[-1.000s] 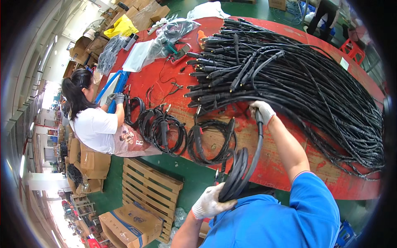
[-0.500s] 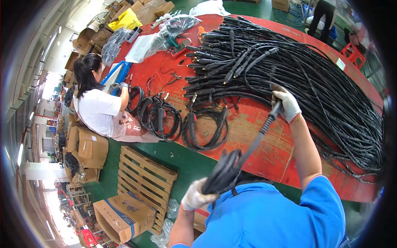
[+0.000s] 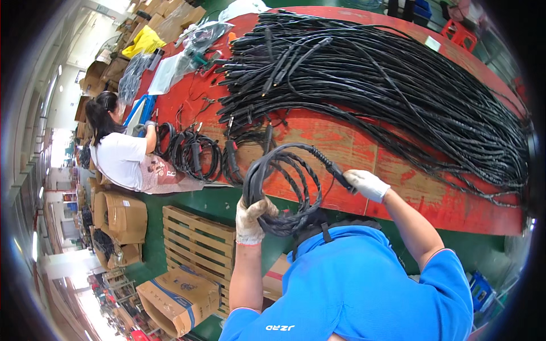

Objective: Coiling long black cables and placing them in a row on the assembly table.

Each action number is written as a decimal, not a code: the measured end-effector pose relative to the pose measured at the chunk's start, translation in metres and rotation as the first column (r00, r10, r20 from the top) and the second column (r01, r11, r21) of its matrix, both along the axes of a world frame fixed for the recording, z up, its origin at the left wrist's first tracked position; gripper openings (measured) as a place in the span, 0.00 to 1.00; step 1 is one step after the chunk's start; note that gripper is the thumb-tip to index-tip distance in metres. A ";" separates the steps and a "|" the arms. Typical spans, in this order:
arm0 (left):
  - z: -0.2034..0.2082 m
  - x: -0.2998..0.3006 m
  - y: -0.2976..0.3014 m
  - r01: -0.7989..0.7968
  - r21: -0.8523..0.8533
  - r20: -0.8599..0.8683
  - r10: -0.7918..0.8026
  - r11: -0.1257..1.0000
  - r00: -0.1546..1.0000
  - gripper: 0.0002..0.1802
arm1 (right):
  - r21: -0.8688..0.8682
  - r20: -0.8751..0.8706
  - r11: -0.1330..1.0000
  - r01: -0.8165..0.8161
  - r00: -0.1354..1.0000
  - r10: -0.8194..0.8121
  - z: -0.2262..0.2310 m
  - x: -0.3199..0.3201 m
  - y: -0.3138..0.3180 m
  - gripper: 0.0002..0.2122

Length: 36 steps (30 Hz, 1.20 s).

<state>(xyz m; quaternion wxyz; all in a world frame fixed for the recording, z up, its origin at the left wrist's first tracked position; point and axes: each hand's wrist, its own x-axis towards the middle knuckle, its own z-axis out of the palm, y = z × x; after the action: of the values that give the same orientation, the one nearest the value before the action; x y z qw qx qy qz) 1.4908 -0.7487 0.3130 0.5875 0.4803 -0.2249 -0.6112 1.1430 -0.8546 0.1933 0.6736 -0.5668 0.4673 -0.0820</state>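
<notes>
My left hand (image 3: 254, 219), in a pale work glove, is closed round a coiled black cable (image 3: 282, 223) held in front of my chest. The coil hangs in several loops, seen broadside on. Out to the right, my gloved right hand (image 3: 367, 185) grips the cable's end, a black connector (image 3: 340, 175) with a ribbed sleeve behind it. Its fingertips are partly hidden by the connector. Beyond my hands on the red table (image 3: 335, 133) lies a big heap of long black cables (image 3: 364, 74), their connector ends toward the left.
Coiled cables with dark handles (image 3: 196, 153) lie at the table's left edge. A co-worker in a white shirt (image 3: 122, 150) stands there, hands near a blue tool (image 3: 142, 111). On the green floor are a wooden pallet (image 3: 196, 238) and a cardboard box (image 3: 176, 298).
The coil has risen and opened out into visible loops in my left hand. My right hand has come down and nearer, bringing the cable end round. The view has shifted slightly.
</notes>
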 end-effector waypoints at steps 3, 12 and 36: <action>0.003 -0.023 -0.002 0.082 0.029 0.083 -0.084 0.996 0.993 0.17 | 0.004 0.015 0.999 0.037 0.999 -0.037 0.017 0.011 0.020 0.20; 0.022 -0.087 -0.008 0.287 0.112 0.184 -0.304 0.951 0.935 0.18 | -0.102 0.276 0.972 0.210 0.945 -0.175 0.035 0.013 0.020 0.22; 0.004 -0.098 -0.022 0.346 0.003 0.141 -0.343 0.938 0.929 0.27 | -0.329 -0.274 0.935 -0.135 0.961 0.042 0.013 -0.023 0.062 0.31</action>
<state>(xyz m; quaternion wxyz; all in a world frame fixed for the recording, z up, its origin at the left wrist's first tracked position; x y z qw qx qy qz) 1.3929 -0.7704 0.3166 0.4592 0.4686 -0.3528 -0.6671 1.1197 -0.7926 0.2061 0.4990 -0.7024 0.5045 -0.0560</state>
